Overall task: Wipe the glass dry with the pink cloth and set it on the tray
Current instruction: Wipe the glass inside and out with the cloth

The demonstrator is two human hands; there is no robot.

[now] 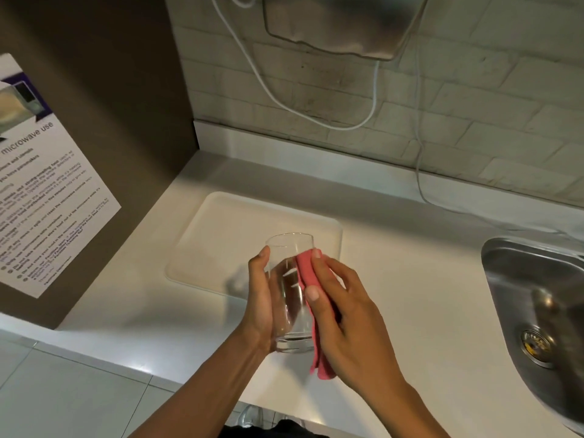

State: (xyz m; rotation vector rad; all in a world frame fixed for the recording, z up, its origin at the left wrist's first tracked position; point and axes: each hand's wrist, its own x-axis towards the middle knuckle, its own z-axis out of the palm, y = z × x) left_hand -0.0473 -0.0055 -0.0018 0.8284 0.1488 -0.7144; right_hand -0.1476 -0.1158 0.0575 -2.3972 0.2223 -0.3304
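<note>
A clear drinking glass [289, 289] is held upright above the white counter, its mouth tilted slightly away from me. My left hand [260, 298] wraps its left side and back. My right hand [344, 314] presses a folded pink cloth [311, 279] flat against the glass's right wall; the cloth's tail hangs below my palm. Just behind the glass lies the white tray [227, 235], flat on the counter, with nothing on it.
A steel sink [537, 298] with a drain is sunk into the counter at the right. A brown side panel with a microwave notice [47, 197] closes the left. A white cable [420, 172] hangs down the brick wall onto the counter behind.
</note>
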